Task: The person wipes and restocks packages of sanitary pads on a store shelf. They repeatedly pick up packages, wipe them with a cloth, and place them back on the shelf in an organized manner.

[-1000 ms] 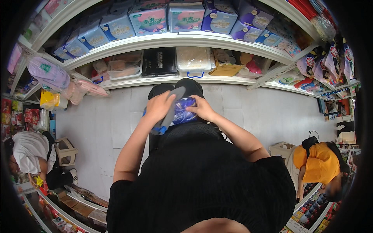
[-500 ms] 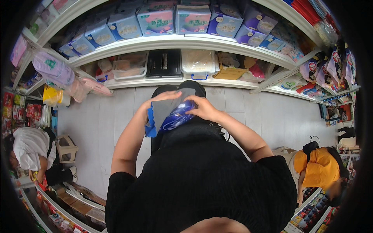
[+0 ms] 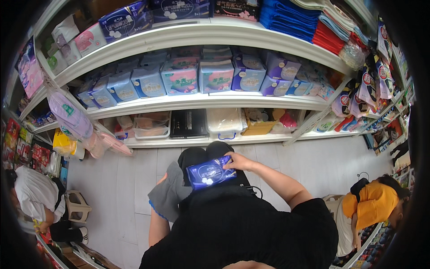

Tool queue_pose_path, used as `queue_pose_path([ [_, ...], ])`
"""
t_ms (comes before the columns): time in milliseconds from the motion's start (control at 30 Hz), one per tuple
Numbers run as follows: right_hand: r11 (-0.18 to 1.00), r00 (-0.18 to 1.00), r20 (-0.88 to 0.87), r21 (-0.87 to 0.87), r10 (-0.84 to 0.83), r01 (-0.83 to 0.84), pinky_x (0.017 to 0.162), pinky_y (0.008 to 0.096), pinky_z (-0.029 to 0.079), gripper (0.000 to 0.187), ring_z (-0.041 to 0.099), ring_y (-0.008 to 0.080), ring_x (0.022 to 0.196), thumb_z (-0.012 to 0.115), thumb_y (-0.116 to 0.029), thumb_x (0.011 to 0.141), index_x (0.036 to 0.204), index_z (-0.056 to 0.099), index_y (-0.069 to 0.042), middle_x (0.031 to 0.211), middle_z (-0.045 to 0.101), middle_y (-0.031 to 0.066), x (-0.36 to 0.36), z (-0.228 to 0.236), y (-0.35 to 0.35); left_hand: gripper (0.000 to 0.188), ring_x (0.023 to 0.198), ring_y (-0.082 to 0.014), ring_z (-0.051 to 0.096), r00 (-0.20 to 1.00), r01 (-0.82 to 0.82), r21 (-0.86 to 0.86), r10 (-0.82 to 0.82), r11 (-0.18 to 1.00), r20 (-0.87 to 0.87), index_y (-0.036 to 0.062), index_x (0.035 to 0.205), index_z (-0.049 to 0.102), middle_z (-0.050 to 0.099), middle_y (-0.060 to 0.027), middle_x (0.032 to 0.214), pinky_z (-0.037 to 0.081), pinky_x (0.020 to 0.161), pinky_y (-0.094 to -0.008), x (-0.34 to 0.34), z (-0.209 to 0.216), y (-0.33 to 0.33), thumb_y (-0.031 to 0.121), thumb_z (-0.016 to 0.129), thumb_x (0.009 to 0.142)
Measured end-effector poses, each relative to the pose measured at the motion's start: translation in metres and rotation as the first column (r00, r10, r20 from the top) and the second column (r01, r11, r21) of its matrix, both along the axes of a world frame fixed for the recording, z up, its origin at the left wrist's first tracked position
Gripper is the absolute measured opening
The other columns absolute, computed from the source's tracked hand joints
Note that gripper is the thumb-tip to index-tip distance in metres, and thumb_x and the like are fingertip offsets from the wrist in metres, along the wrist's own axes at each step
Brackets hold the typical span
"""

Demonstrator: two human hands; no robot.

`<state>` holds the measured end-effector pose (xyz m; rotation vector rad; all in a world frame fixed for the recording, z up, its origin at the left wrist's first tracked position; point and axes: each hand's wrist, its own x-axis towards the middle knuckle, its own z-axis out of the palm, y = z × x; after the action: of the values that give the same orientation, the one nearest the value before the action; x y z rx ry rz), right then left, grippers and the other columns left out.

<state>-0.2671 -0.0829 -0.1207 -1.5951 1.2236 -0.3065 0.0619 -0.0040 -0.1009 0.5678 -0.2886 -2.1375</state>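
On my lap lies a blue-purple soft pack (image 3: 209, 174), its broad face turned up. My right hand (image 3: 238, 161) grips its upper right corner, thumb and fingers closed on the edge. To the left of the pack, a grey cloth (image 3: 172, 190) with a blue edge hangs over my left hand (image 3: 162, 179). Only a little of that hand shows beside the cloth; most of its fingers are covered. The cloth's right side comes close to the pack's left end.
Ahead stands a white shelf (image 3: 192, 104) with rows of boxed packs, and bins (image 3: 224, 125) on its lowest level. Folded cloths (image 3: 286, 20) are stacked at the top right. A person in white (image 3: 33, 193) bends at the left by a stool (image 3: 77, 206); another in orange (image 3: 371, 204) is at the right.
The pack has turned from tilted to lying face up. My left hand has moved left and down with the cloth, away from the pack. The view has shifted up, showing a higher shelf.
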Motion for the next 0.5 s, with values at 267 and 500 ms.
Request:
queue_pose_path([
  [267,0.814,0.712,-0.676,-0.298,0.189,-0.499,0.069,0.0382,0.049,0.049,0.06,0.0286,0.087,0.066,-0.039,0.073,0.101,0.059,0.0,0.091,0.063,0.0171,0.025,0.169,-0.077,0.038,0.092,-0.0204,0.058,0.982,0.139,0.155,-0.156,0.978,0.105,0.0001,0.119,0.048,0.058,-0.0112,0.106,0.048,0.081,-0.0316,-0.013,0.02,0.007,0.029,0.037,0.095],
  [500,-0.423,0.974,0.161,-0.903,-0.158,0.081,0.078,0.0346,0.046,0.027,0.059,0.0274,0.085,0.062,-0.012,0.078,0.102,0.057,0.0,0.091,0.062,0.0143,0.047,0.415,-0.222,0.036,0.09,-0.0175,0.058,0.981,0.124,0.154,-0.144,0.98,0.127,-0.0003,0.114,0.053,0.06,-0.0078,0.103,0.046,0.08,-0.0274,-0.023,0.027,0.012,0.028,0.044,0.093],
])
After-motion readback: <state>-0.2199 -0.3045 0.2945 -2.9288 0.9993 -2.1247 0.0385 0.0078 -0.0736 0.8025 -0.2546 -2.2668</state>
